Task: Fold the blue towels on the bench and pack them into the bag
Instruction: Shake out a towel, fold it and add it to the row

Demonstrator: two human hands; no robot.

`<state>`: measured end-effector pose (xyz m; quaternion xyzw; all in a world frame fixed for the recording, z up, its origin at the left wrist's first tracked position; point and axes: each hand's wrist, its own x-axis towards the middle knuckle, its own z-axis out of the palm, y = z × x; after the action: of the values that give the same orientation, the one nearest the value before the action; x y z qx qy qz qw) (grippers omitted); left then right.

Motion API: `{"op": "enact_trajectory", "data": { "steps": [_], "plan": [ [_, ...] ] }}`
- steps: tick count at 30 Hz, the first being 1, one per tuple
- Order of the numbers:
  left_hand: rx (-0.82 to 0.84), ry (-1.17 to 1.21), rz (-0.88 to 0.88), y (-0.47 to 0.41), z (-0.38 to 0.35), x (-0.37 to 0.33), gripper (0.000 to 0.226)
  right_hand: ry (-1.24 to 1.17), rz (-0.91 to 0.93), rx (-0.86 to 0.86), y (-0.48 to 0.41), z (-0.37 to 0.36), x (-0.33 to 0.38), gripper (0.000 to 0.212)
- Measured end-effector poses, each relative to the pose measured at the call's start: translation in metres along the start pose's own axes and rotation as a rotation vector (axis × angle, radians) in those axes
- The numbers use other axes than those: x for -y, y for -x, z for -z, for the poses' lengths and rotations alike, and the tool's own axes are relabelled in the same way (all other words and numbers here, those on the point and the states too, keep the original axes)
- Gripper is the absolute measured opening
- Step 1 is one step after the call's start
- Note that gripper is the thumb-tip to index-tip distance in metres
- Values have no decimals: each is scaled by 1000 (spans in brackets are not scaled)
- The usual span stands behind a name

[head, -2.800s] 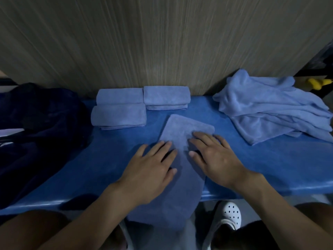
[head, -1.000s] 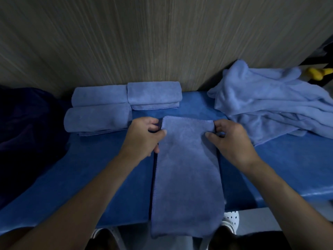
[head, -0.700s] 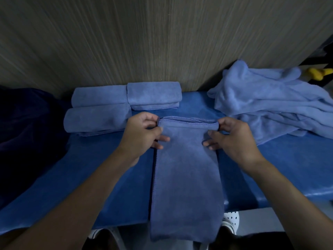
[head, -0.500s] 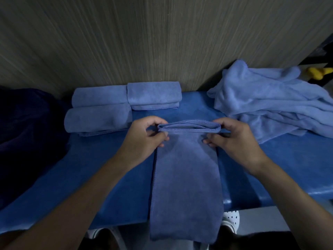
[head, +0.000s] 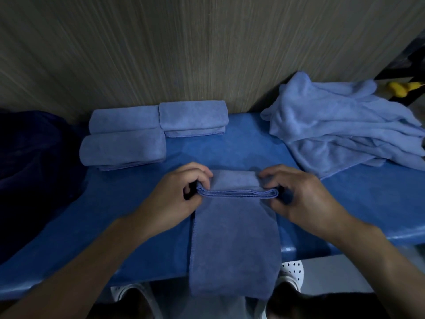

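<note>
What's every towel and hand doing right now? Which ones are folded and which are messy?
Long towel: far end folded over, near end hanging off the bench.
Left hand: pinches the fold's left end.
Right hand: pinches its right end.
Three towels: folded, side by side.
Towel pile: unfolded, rumpled.

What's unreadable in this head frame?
All head view:
- Dark mass, left edge: too dark and cut off to confirm it is the bag.
- Unfolded pile: cut by the right edge, layers overlap; count unknown.
- Left hand and right hand grip the towel; finger placement under its fold hidden.
- Yellow object: too small to identify.
</note>
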<state>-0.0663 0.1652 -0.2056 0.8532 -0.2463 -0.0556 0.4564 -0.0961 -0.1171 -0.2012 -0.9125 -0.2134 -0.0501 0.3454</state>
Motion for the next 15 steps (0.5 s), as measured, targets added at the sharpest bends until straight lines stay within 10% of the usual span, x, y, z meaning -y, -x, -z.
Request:
{"op": "enact_trajectory", "data": {
  "steps": [15],
  "plan": [
    [102, -175, -21, 4, 0, -2, 11, 113, -91, 112, 4, 3, 7, 40]
  ]
}}
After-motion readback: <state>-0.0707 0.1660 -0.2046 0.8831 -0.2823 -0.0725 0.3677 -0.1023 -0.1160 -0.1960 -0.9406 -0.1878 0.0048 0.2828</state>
